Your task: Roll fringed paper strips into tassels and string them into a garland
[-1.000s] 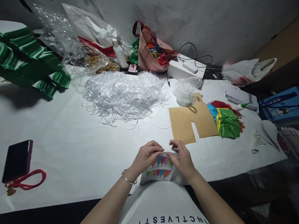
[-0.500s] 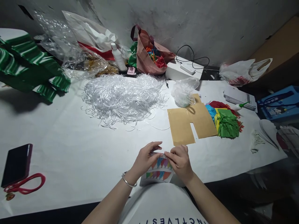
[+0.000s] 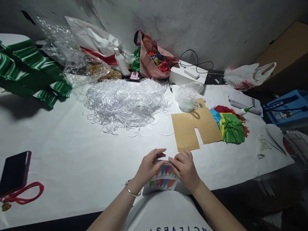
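Note:
Close to my body, a white printed paper piece (image 3: 161, 183) stands tilted, with rows of coloured pennant- or tassel-like shapes on it. My left hand (image 3: 152, 165), a silver bangle at its wrist, grips the upper left edge between thumb and fingers. At the top edge, the thumb and forefinger of my right hand (image 3: 184, 166) pinch the paper, its other fingers curled. The fingertips of both hands nearly meet there. Just beyond the right hand lies a tan card sheet (image 3: 185, 131) with a slot cut into it.
A heap of shiny white cord (image 3: 127, 104) spreads across the table's middle. Green tassels (image 3: 233, 128) and a clear plastic bag (image 3: 188, 96) lie right. A phone (image 3: 14, 171) with a red strap (image 3: 31, 194) lies left. Striped green pieces (image 3: 31, 69) stand at far left.
The whole view has shifted slightly as the head moved. Both hands keep almost the same grip on the printed paper.

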The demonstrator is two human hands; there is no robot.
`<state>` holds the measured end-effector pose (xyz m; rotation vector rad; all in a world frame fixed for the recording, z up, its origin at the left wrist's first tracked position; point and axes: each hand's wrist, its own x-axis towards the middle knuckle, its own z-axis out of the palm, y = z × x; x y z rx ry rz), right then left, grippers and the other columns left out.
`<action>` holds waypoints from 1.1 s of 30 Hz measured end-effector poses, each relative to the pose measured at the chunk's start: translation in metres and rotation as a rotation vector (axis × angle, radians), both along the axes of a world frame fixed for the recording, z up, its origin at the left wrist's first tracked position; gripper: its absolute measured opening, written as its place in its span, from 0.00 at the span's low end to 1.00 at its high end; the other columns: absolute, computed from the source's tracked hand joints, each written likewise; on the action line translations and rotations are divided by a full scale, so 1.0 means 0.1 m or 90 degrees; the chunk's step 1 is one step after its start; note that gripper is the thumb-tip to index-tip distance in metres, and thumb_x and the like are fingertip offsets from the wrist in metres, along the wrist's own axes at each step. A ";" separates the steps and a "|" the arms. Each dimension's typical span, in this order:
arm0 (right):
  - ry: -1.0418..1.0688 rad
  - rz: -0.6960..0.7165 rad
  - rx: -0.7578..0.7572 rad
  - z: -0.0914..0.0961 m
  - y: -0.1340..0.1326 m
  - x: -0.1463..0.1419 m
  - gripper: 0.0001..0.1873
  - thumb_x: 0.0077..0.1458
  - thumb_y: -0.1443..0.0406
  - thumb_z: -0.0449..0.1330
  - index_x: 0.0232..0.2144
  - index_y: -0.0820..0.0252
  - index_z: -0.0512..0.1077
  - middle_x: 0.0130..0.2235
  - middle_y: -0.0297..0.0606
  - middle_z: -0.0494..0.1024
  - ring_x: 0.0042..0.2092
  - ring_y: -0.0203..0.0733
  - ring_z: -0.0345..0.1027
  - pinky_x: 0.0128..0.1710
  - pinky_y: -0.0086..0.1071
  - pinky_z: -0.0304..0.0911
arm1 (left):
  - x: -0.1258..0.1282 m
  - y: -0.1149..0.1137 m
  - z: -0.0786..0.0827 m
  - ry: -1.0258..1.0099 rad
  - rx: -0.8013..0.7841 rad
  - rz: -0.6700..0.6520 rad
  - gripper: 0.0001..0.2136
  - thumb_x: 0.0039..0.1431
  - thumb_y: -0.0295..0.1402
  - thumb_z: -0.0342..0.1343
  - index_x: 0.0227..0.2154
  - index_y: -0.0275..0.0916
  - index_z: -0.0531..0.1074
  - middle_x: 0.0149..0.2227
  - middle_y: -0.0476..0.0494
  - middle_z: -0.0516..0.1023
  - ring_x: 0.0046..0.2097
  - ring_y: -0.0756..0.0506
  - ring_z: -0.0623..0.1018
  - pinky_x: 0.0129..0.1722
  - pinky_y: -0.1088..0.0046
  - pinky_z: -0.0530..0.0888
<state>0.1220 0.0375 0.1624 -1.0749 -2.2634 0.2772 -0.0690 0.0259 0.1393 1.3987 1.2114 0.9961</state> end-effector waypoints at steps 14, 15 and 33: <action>0.407 -0.160 -0.598 -0.77 -0.38 0.40 0.36 0.44 0.56 0.71 0.55 0.54 0.67 0.49 0.43 0.77 0.48 0.53 0.72 0.48 0.47 0.67 | -0.07 0.07 -0.22 -0.030 -0.062 0.168 0.29 0.51 0.37 0.65 0.57 0.47 0.63 0.50 0.41 0.74 0.47 0.44 0.75 0.48 0.63 0.75; 0.481 -0.173 -0.668 -0.84 -0.41 0.34 0.31 0.46 0.55 0.70 0.52 0.56 0.70 0.47 0.43 0.78 0.47 0.53 0.73 0.47 0.46 0.68 | -0.06 0.07 -0.26 -0.064 -0.084 0.193 0.33 0.51 0.38 0.65 0.60 0.48 0.59 0.55 0.39 0.70 0.48 0.44 0.76 0.48 0.63 0.75; 0.574 -0.094 -0.891 -0.79 -0.03 -0.01 0.39 0.42 0.55 0.72 0.54 0.58 0.65 0.48 0.46 0.79 0.48 0.56 0.74 0.49 0.47 0.69 | 0.12 -0.64 -0.44 -0.313 -0.295 0.293 0.30 0.45 0.40 0.70 0.51 0.40 0.67 0.48 0.36 0.79 0.48 0.35 0.80 0.46 0.57 0.77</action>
